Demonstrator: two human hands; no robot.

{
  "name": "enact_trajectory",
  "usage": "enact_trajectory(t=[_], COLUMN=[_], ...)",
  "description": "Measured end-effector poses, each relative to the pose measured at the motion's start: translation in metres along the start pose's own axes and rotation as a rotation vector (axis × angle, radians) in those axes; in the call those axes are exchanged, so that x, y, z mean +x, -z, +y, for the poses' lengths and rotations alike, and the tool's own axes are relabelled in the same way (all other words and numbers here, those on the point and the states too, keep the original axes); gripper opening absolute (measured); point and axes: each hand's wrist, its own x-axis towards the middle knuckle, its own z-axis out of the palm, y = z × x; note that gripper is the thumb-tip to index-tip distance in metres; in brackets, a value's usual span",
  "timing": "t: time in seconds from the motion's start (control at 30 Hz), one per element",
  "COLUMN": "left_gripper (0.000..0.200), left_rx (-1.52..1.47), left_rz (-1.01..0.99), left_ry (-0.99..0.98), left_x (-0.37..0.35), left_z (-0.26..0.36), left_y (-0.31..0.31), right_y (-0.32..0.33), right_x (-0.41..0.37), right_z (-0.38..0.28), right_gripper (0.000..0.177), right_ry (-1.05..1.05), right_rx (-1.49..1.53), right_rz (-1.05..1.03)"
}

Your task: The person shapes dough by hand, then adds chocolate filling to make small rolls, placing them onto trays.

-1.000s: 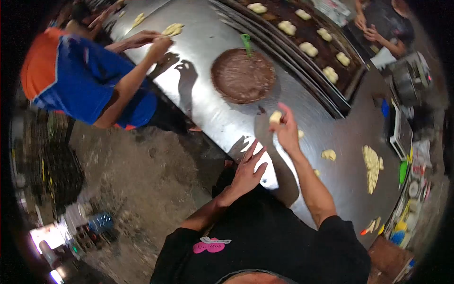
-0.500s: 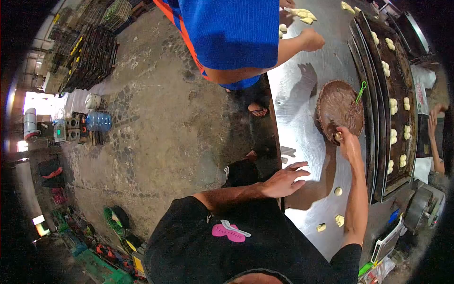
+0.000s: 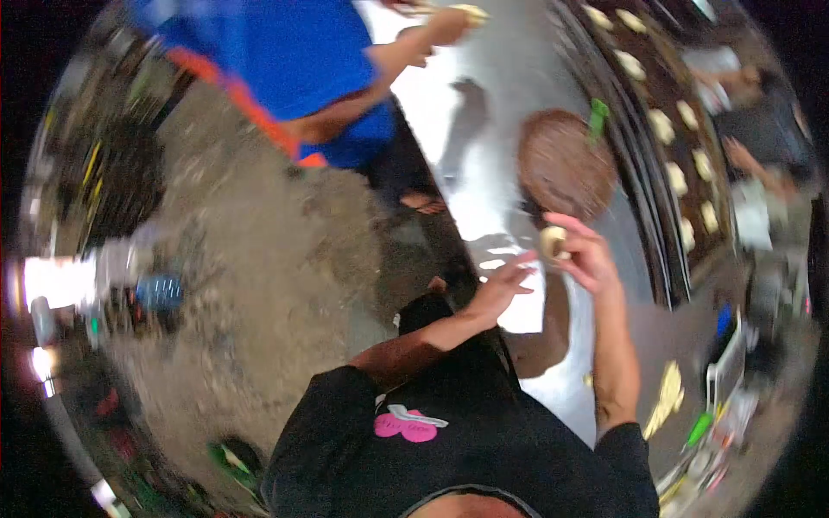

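Between the thumb and fingers of my right hand (image 3: 587,257) is a small, pale round dough piece (image 3: 551,244) with a brown middle. It is held over the metal table, just below a wide round bowl of brown chocolate-like paste (image 3: 566,164). A green-handled utensil (image 3: 598,119) sticks out at the bowl's upper right rim. My left hand (image 3: 501,295) reaches in from the left, fingers stretched out, its fingertips close to the dough piece. Motion blurs the picture.
Stacked dark baking trays (image 3: 639,164) line the table's right side, the top one bearing several dough pieces (image 3: 661,126). A co-worker in a blue shirt (image 3: 268,60) handles dough at the far end. Another person's arm (image 3: 760,164) shows at right. Flattened yellowish dough (image 3: 667,399) lies near my right elbow.
My right hand has left the bowl's near edge with the dough piece and come toward me. My left hand has risen toward it. The whole view has swung.
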Motion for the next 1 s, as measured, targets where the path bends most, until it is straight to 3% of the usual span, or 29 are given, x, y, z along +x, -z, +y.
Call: enact_trajectory(t=[0.03,0.07,0.23,0.3,0.33,0.4,0.47,0.53,0.6,0.63,0.67,0.7,0.73,0.8,0.87,0.93,1.0], left_gripper=[0.035,0.032,0.014,0.013,0.013,0.015,0.019,0.023,0.019,0.019,0.017,0.015,0.015,0.016,0.019,0.023,0.028], left_rx=[-0.102,-0.198,0.141,0.030,-0.015,0.005,0.182,0.294,0.534,0.542,0.336,0.127,0.133,0.065,0.144,0.367,0.493], left_rz=[0.039,0.087,-0.008,-0.001,-0.001,-0.044,-0.126,-0.158,-0.235,-0.246,-0.344,-0.438,-0.453,-0.592,-0.671,-0.769,-0.820], left_ry=[0.009,0.024,-0.202,-0.121,-0.066,-0.047,-0.016,-0.015,-0.324,-0.315,-0.189,-0.059,-0.045,0.346,0.424,0.550,0.488], left_x=[-0.006,-0.014,-0.024,-0.031,-0.036,-0.047,-0.054,-0.060,-0.060,-0.060,-0.059,-0.057,-0.055,-0.049,-0.044,-0.043,-0.041], left_z=[0.004,0.011,-0.005,-0.010,-0.007,-0.009,-0.018,-0.032,-0.043,-0.046,-0.047,-0.048,-0.049,-0.054,-0.072,-0.090,-0.114], left_y=[-0.009,-0.018,-0.024,-0.035,-0.046,-0.061,-0.070,-0.073,-0.069,-0.070,-0.073,-0.077,-0.079,-0.080,-0.086,-0.103,-0.123], right_y=[-0.017,-0.005,-0.007,0.000,0.003,-0.012,-0.018,-0.018,-0.020,-0.021,-0.018,-0.013,-0.009,-0.004,0.011,0.031,0.059], right_x=[-0.015,-0.022,-0.078,-0.103,-0.113,-0.139,-0.152,-0.165,-0.184,-0.191,-0.194,-0.196,-0.199,-0.208,-0.216,-0.235,-0.248], right_z=[0.008,0.024,0.053,0.067,0.076,0.090,0.116,0.130,0.132,0.132,0.135,0.134,0.131,0.135,0.155,0.183,0.226], right_gripper=[0.048,0.047,0.039,0.037,0.041,0.049,0.052,0.047,0.040,0.033,0.033,0.027,0.021,0.014,0.010,0.009,0.010], right_ry=[0.040,0.069,0.155,0.229,0.289,0.466,0.653,0.768,0.653,0.543,0.542,0.688,0.826,0.835,0.787,0.748,0.638], right_rx=[0.031,0.113,0.270,0.276,0.238,-0.300,-0.718,-0.960,-0.770,-0.592,-0.580,-0.796,-1.017,-1.002,-0.849,-0.867,-0.846], right_rz=[0.082,-0.046,0.058,0.167,0.199,0.418,0.712,0.869,0.811,0.733,0.746,0.823,0.899,1.015,0.880,0.952,1.320])
